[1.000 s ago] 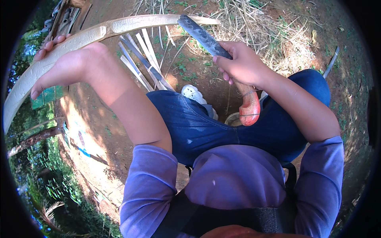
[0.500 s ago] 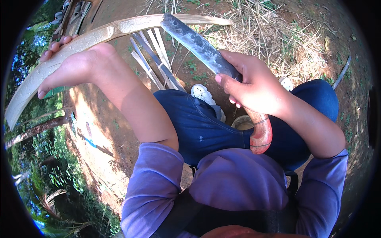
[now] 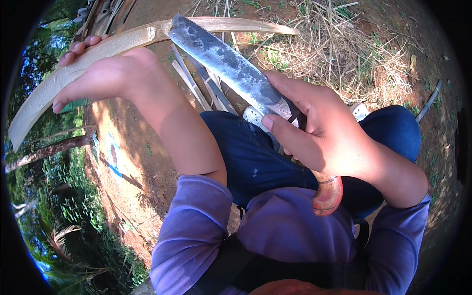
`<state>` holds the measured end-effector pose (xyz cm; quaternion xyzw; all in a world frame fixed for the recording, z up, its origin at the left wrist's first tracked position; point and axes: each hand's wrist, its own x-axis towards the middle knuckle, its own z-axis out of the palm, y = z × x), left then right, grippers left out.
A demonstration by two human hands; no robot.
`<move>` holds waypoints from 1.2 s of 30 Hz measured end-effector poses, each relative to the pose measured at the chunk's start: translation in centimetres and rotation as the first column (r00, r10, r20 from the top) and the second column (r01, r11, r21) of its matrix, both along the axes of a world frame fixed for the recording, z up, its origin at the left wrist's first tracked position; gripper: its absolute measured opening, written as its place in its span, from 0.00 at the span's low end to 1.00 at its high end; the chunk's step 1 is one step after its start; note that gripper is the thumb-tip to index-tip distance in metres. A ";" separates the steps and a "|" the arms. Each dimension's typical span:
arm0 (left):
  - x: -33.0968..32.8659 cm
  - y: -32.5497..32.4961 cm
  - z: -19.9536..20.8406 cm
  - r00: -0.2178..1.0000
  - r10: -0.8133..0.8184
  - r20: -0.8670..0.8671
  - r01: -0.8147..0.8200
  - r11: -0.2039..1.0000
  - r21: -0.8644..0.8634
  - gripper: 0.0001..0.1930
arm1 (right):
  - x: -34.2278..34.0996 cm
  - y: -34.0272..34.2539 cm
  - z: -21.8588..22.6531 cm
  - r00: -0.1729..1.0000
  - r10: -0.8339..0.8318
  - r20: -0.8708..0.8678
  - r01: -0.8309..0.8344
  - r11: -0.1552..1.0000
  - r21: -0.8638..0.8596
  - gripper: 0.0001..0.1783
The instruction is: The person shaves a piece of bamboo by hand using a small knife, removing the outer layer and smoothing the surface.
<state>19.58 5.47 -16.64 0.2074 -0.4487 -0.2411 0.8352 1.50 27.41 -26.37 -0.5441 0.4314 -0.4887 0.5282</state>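
Note:
In my left hand is a long pale bamboo strip, gripped near its left end with fingers over the far edge and thumb on the near side. The strip bows across the top of the view, a raised node partway along it. My right hand is closed round the handle of a machete, whose wooden grip ends in a curved reddish butt. Dark and scratched, the broad blade slants up to the left. Its squared tip overlaps the strip just right of the node; I cannot tell how firmly they touch.
Several split strips lie on the ground beyond my knees. Dry shavings are heaped at the far right of them. A thin blade-like piece lies at the right. Green plants and a log are on the left.
The machete has moved left and nearer to me, its tip sliding along the strip toward the node. The right hand has come closer. The left hand and strip have shifted slightly.

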 end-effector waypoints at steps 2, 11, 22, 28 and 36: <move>0.3 -0.2 0.0 1.000 0.011 0.010 -0.011 1.000 -0.002 0.40 | -0.3 -0.3 0.6 0.999 0.020 0.050 -0.023 0.998 0.059 0.20; 2.1 -1.0 -0.5 0.998 -0.056 0.021 0.054 0.996 0.073 0.42 | -5.1 -4.2 0.3 0.882 -0.256 0.395 0.207 0.965 0.163 0.30; 8.6 -6.2 -2.4 0.945 -0.327 0.023 0.320 0.936 0.149 0.40 | -10.0 -8.0 -15.8 0.773 -0.259 -0.580 0.517 0.786 0.338 0.21; 2.3 -1.5 0.0 0.939 -0.294 -0.177 0.312 0.947 0.079 0.19 | -11.9 -5.5 -17.7 0.866 -0.027 -0.499 0.378 0.689 0.619 0.19; 7.7 -4.8 -1.6 0.923 -0.380 -0.065 0.384 0.921 0.073 0.18 | -6.6 -3.1 -13.0 0.909 0.040 -0.415 0.309 0.605 0.734 0.38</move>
